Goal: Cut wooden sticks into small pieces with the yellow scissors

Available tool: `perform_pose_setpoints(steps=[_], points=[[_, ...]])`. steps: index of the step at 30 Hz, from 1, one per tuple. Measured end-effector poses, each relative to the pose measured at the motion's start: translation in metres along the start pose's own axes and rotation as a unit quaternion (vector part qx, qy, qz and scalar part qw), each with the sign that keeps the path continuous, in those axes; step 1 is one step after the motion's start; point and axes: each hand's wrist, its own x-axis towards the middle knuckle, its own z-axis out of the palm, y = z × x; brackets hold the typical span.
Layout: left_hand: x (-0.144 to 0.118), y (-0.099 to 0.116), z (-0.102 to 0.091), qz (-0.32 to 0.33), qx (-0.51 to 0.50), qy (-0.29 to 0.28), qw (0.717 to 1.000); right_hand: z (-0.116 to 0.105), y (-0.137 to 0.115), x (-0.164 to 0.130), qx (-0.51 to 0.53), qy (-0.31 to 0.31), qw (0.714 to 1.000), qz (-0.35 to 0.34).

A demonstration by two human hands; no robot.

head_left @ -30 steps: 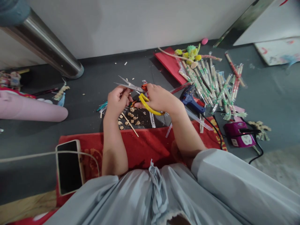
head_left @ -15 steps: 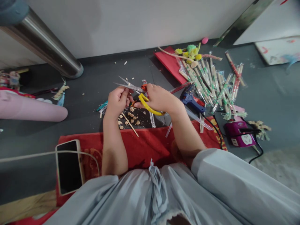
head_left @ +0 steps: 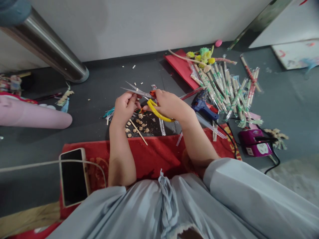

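Observation:
My right hand (head_left: 166, 103) grips a pair of scissors (head_left: 160, 114) by its yellow handle, and the blades point left, slightly apart. My left hand (head_left: 124, 106) is closed in a pinch just below the blades; what its fingers hold is mostly hidden, with only a bit of orange and green showing between the hands. Under them lie several small tan flower-shaped pieces (head_left: 136, 130) and a thin wooden stick (head_left: 138, 132). Teal and white strands (head_left: 109, 114) poke out beside my left wrist.
At right lie a heap of wrapped sticks (head_left: 225, 86), a blue glue gun (head_left: 204, 108) and a purple power socket (head_left: 256, 142). A phone (head_left: 74, 176) rests on the red cloth (head_left: 154, 156). A pink bottle (head_left: 37, 113) and a metal post (head_left: 57, 43) stand at left.
The fingers beneath the scissors handle have shifted slightly. Scissors and both arms stay almost in the same place.

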Motion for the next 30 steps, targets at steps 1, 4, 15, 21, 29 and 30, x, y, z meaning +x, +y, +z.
perform_pose_setpoints(steps=[1,4,15,21,29,30], points=[[0.0001,-0.0008,-0.0001,0.004,0.006,0.001,1.000,-0.0002,-0.0008,-0.0001,-0.006,0.001,1.000,0.002],[0.0003,-0.0026,-0.0006,0.013,0.014,0.012,1.000,-0.0010,-0.0034,-0.0011,-0.025,0.011,1.000,0.015],[0.0003,-0.0032,-0.0013,0.002,0.011,0.019,1.000,-0.0040,-0.0076,-0.0020,-0.069,0.008,0.997,0.041],[0.0013,-0.0009,0.0002,0.012,0.051,0.044,0.998,-0.0029,-0.0074,-0.0001,-0.047,-0.001,0.998,0.043],[0.0022,0.0002,0.0039,0.032,0.125,0.066,0.989,-0.0056,-0.0067,-0.0011,-0.030,-0.022,0.999,0.032],[0.0025,-0.0004,0.0046,0.035,0.134,0.067,0.988,-0.0061,-0.0067,-0.0013,-0.030,-0.027,0.999,0.033]])
